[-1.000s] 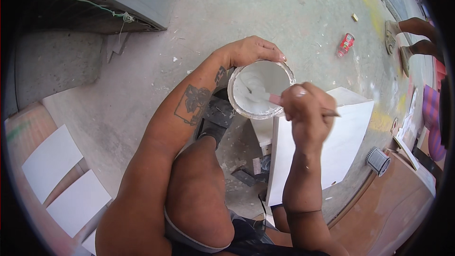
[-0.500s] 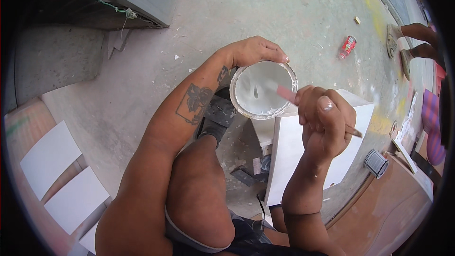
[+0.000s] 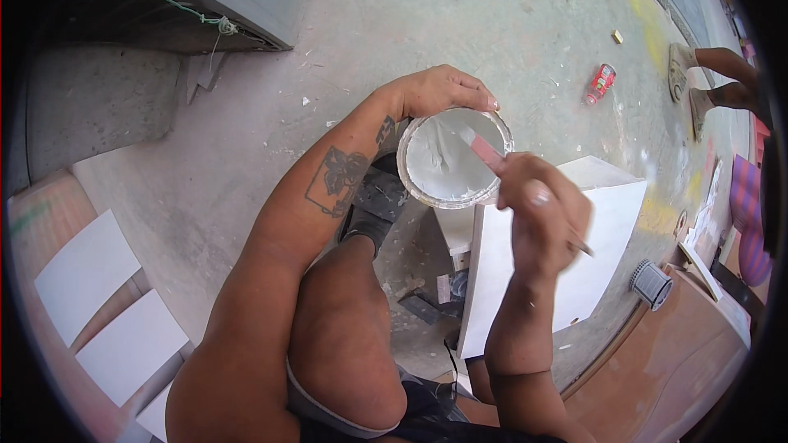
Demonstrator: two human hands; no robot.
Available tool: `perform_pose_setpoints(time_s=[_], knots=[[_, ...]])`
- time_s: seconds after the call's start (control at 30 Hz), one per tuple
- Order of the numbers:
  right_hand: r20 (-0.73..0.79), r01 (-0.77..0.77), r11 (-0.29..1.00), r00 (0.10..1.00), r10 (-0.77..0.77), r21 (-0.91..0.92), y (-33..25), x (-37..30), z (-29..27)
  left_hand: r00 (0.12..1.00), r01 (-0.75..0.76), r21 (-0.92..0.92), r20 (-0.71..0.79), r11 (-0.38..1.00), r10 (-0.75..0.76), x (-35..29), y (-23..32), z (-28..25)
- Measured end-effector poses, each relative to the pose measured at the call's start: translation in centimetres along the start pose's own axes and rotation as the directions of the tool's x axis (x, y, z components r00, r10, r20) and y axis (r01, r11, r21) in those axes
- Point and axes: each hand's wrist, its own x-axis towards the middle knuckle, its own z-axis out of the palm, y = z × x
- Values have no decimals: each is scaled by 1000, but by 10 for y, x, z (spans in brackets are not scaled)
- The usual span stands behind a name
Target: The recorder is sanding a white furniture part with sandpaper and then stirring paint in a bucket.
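Note:
My left hand (image 3: 447, 89) grips the far rim of a round tub of white paint (image 3: 431, 168), thumb over its edge. The tub is held tilted so that its inside faces me. In my closed right hand (image 3: 542, 209) is a paintbrush (image 3: 486, 152) with a pinkish part near its head. Its white-coated tip is inside the tub, at the paint. The thin handle end sticks out behind my fist. Beneath my right forearm stands a white box-like piece (image 3: 525, 267) with a broad flat panel.
White panels (image 3: 89, 277) lie at the left. A grey metal cabinet (image 3: 271, 0) with cords stands far left. A red bottle (image 3: 601, 84) lies on the floor; a person's feet (image 3: 681, 72) are beyond it. A small grey tub (image 3: 651, 285) sits by a brown board (image 3: 657, 369) at right.
My right hand has moved slightly left and down, bringing the paintbrush tip deeper into the tub. A fresh ridge shows in the white paint. My left hand stays on the rim.

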Motion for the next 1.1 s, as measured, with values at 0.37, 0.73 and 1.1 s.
perform_pose_setpoints(time_s=[0.37,0.73,1.1], knots=[[-22,-130,988,991,132,80,-30,5,-14,1000,9,17,-3,1000,-9,-2,1,-2],[169,-270,957,944,284,-101,30,0,-15,1000,11,7,9,1000,-11,2,2,0],[87,-101,977,989,119,-189,59,-10,-9,1000,-19,-13,2,1000,19,9,-1,2]])
